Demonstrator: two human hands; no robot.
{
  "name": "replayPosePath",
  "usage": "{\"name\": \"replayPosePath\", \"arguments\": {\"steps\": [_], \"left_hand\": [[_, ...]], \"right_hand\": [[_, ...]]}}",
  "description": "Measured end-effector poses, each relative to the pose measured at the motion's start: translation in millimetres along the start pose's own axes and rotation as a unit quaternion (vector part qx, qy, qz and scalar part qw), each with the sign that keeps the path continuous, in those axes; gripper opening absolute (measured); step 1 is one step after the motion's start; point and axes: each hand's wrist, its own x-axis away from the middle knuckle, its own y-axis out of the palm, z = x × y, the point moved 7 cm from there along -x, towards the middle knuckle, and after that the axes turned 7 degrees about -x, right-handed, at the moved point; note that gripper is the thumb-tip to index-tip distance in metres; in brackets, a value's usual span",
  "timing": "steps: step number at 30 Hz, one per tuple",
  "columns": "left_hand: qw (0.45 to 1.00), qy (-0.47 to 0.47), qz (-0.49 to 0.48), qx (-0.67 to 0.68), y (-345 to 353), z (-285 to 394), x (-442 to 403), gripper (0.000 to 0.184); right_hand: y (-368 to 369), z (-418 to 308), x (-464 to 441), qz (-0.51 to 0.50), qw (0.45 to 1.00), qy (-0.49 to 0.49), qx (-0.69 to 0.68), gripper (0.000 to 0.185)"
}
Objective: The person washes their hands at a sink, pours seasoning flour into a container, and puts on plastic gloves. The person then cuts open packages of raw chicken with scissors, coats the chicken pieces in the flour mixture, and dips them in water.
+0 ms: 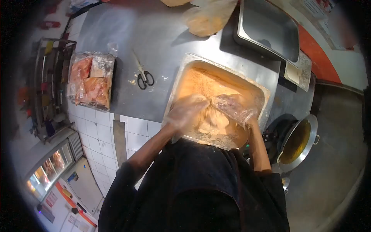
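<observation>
A metal tray (265, 91) holds orange-tinted powder and several pale, coated pieces (212, 123). Both hands wear clear plastic gloves and are inside this tray. On the left side, my left hand (190, 110) is smeared by motion over the powder, and its fingers cannot be made out. Across from it, my right hand (233, 107) reaches in from the right with its fingers by the coated pieces. Whether it grips any of them is hidden by the glove and blur. The fingertips of both hands come close together near the tray's middle.
Black-handled scissors (145, 79) lie left of the tray. Farther left is a plastic-wrapped tray of raw meat (92, 83). An empty deep metal pan (268, 29) and a bag of orange powder (206, 21) stand behind. A wok of oil (297, 143) is at the right.
</observation>
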Motion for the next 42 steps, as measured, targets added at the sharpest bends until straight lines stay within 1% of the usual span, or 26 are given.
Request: {"name": "replayPosePath", "arguments": {"steps": [1, 2, 4, 6, 8, 12, 13, 15, 16, 18, 19, 22, 24, 25, 26, 28, 31, 32, 34, 35, 36, 37, 38, 40, 41, 42], "left_hand": [[0.995, -0.069, -0.076, 0.018, 3, 2, 11, 0.05], [0.989, -0.058, -0.135, -0.026, 9, 10, 21, 0.071], [0.977, -0.041, -0.195, -0.073, 26, 13, 21, 0.094], [0.974, -0.158, 0.014, -0.162, 17, -9, 2, 0.111], [0.983, -0.126, 0.011, -0.131, 14, -10, -10, 0.111], [0.991, -0.13, -0.027, 0.007, 5, 8, -13, 0.112], [0.988, -0.144, -0.041, 0.042, 8, 10, -10, 0.112], [0.983, -0.178, 0.02, 0.049, 7, -5, -10, 0.098], [0.98, -0.19, 0.04, 0.053, 10, -17, -11, 0.093], [0.988, -0.04, 0.087, 0.118, 21, -45, -18, 0.074], [0.985, 0.008, 0.098, 0.139, 19, -38, -10, 0.068], [0.942, 0.174, 0.147, 0.247, -4, 0, 7, 0.055], [0.989, -0.084, 0.111, -0.044, -4, -7, 0, 0.055], [0.989, -0.082, 0.112, -0.045, -3, -1, -10, 0.055], [0.969, -0.176, 0.107, 0.139, 4, -10, -21, 0.058], [0.906, -0.261, 0.099, 0.317, 24, -48, -43, 0.061], [0.946, -0.017, 0.159, 0.282, 32, -103, -76, 0.058], [0.963, -0.001, 0.17, 0.21, 26, -92, -58, 0.055], [0.978, 0.048, 0.191, 0.063, 7, -57, -33, 0.049], [0.977, 0.069, 0.201, -0.009, 0, -42, -21, 0.046], [0.975, 0.074, 0.203, -0.043, -2, -41, -13, 0.045], [0.972, 0.079, 0.206, -0.077, -5, -40, -5, 0.044], [0.968, 0.047, 0.128, -0.213, 3, -47, -3, 0.046], [0.937, 0.014, 0.043, -0.345, 16, -55, -2, 0.05], [0.993, -0.069, 0.049, -0.087, 20, -63, -6, 0.048], [0.972, -0.144, 0.054, 0.176, 30, -68, -8, 0.047]], "right_hand": [[-2, -20, 13, -0.029, 0.986, 0.031, 0.159, 0.078], [-4, -40, 27, -0.067, 0.95, 0.053, 0.3, 0.082], [-10, 20, 4, 0.017, 0.967, 0.131, 0.219, 0.079], [-4, 54, -19, 0.034, 0.963, 0.116, 0.24, 0.089], [8, 40, -19, 0.026, 0.954, 0.079, 0.288, 0.101], [39, 95, -34, -0.039, 0.989, 0.086, 0.117, 0.118], [47, 90, -30, -0.027, 0.995, 0.053, -0.078, 0.115], [49, 84, -22, -0.016, 0.964, 0.018, -0.266, 0.113], [44, 39, 3, 0.001, 0.984, 0.0, -0.177, 0.107], [38, -25, 46, 0.014, 0.995, -0.009, -0.096, 0.102], [33, -51, 63, 0.01, 0.999, -0.018, 0.04, 0.095], [11, -15, 49, -0.037, 0.972, -0.069, -0.221, 0.065], [-19, 6, 12, 0.043, 0.984, -0.058, -0.165, 0.059], [-21, 8, -7, 0.084, 0.994, -0.06, -0.042, 0.062], [-24, 10, -27, 0.126, 0.987, -0.052, 0.081, 0.065], [-3, -10, -51, 0.125, 0.974, -0.14, 0.127, 0.07], [24, 8, -76, 0.031, 0.999, 0.026, 0.023, 0.089], [43, 22, -80, -0.02, 0.972, -0.013, -0.232, 0.092], [29, 36, -73, -0.062, 0.879, -0.063, -0.468, 0.094], [8, 11, -33, -0.076, 0.988, -0.127, -0.046, 0.096], [4, -3, -10, -0.082, 0.972, -0.139, 0.173, 0.097], [1, -16, 12, -0.085, 0.907, -0.159, 0.381, 0.098], [-14, -13, 18, -0.04, 0.979, -0.025, 0.198, 0.097], [-9, 12, 27, 0.008, 0.994, 0.112, 0.001, 0.096], [2, 24, 25, 0.04, 0.993, 0.055, -0.096, 0.091], [4, 46, 8, 0.059, 0.988, 0.023, -0.144, 0.089]]}}
